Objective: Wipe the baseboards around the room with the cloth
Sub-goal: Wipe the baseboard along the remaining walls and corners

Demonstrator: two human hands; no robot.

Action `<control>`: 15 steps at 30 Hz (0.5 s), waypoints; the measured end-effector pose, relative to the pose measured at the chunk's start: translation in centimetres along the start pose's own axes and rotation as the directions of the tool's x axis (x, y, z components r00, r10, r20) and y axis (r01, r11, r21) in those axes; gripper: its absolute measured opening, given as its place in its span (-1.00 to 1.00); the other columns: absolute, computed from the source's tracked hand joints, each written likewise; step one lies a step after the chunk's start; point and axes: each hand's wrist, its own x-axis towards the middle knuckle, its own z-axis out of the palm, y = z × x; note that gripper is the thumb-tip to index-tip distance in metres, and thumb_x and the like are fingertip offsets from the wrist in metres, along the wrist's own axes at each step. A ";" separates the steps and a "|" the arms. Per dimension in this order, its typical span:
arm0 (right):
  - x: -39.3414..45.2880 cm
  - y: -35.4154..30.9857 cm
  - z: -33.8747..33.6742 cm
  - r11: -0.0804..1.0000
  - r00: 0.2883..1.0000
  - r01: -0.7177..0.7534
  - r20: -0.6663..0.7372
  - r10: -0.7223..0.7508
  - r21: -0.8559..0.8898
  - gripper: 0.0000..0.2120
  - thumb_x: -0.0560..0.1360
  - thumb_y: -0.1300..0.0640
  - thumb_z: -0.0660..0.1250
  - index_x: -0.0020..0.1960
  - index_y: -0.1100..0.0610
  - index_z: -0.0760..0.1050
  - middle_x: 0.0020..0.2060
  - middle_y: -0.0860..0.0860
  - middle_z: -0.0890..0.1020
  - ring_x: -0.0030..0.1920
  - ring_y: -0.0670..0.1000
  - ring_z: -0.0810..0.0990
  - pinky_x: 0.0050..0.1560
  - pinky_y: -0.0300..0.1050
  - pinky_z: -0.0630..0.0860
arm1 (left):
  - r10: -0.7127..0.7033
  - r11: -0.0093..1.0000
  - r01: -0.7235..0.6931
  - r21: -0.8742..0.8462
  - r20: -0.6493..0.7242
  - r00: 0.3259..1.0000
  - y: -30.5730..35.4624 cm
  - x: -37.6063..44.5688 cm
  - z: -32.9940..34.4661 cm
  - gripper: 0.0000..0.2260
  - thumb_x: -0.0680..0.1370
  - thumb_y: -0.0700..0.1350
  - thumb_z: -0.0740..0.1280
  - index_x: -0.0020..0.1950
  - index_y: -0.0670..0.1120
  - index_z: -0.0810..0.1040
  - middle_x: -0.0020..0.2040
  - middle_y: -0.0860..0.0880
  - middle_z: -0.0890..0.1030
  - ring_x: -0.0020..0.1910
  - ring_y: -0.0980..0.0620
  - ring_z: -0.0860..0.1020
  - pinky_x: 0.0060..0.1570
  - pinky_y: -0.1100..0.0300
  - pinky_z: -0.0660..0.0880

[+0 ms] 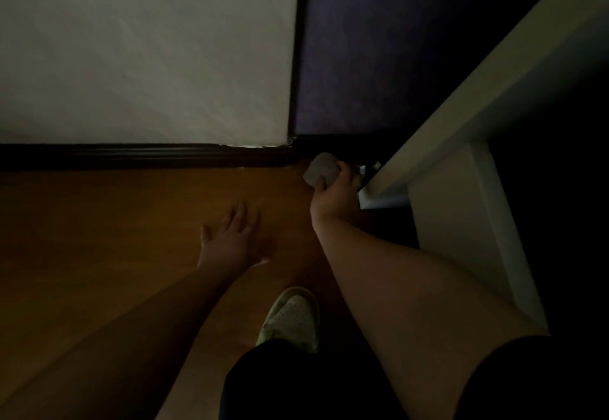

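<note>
- Your dark shorts (296, 383) sit lowest in view, closest to the lens, with your pale perforated sneaker (291, 317) just beyond them on the floor.
- Your left hand (232, 238): fingers straight and spread, holding nothing, above the orange-brown wooden floor (99, 222); whether the palm touches the boards cannot be told.
- White textured wall (148, 47), upper left, with the dark moulded baseboard (131, 155) running along its foot to the corner.
- Your small grey bunched cloth (321, 169): at the room corner, right at the end of that baseboard, where the floor meets the dark purple wall (379, 57). Dim light hides whether it presses on the trim.
- Your right hand (334, 194): fingers curled round the cloth, gripping it from below, forearm reaching in from the lower right.
- White-painted furniture panel (461, 215): just beside your right hand, its slanted top edge rising to the upper right; small pale bits at its near corner are too dim to identify.
</note>
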 end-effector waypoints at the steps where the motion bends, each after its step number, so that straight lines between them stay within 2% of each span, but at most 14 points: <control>1: 0.2 0.1 0.0 0.998 0.999 -0.040 -0.018 0.041 0.051 -0.49 0.53 0.09 0.36 0.45 0.02 0.33 0.40 0.14 0.32 0.31 0.18 0.44 0.31 0.13 0.39 | 0.001 1.000 -0.001 -0.001 -0.001 1.000 -0.1 0.0 0.0 -0.10 0.48 0.41 0.24 0.61 0.14 -0.21 0.61 -0.04 -0.29 0.59 -0.07 -0.24 0.41 -0.45 0.03; 5: 1.1 -0.1 -0.1 0.989 0.995 -0.086 -0.030 0.090 0.120 -0.48 0.55 0.10 0.33 0.48 0.05 0.29 0.44 0.14 0.30 0.38 0.16 0.37 0.33 0.12 0.38 | 0.000 1.000 0.000 0.021 -0.004 1.000 0.2 0.1 0.0 -0.10 0.48 0.40 0.24 0.61 0.14 -0.22 0.60 -0.04 -0.31 0.59 -0.07 -0.24 0.41 -0.45 0.06; 9: 2.0 -0.3 -0.2 0.992 0.995 -0.099 -0.004 0.100 0.079 -0.45 0.60 0.03 0.27 0.54 0.03 0.19 0.51 0.12 0.20 0.46 0.15 0.29 0.36 0.16 0.36 | -0.002 1.000 0.002 -0.001 0.007 1.000 0.2 0.1 0.1 -0.07 0.47 0.40 0.27 0.60 0.15 -0.25 0.58 -0.03 -0.36 0.58 -0.08 -0.28 0.41 -0.47 0.01; 15: 2.5 0.1 0.5 0.996 0.997 -0.074 0.011 0.074 0.044 -0.46 0.60 0.02 0.27 0.54 0.01 0.22 0.52 0.11 0.21 0.52 0.13 0.19 0.43 0.14 0.27 | 0.000 1.000 0.000 0.022 0.018 1.000 0.1 0.2 0.4 -0.07 0.47 0.42 0.23 0.58 0.16 -0.30 0.53 -0.02 -0.45 0.57 -0.07 -0.32 0.42 -0.46 0.00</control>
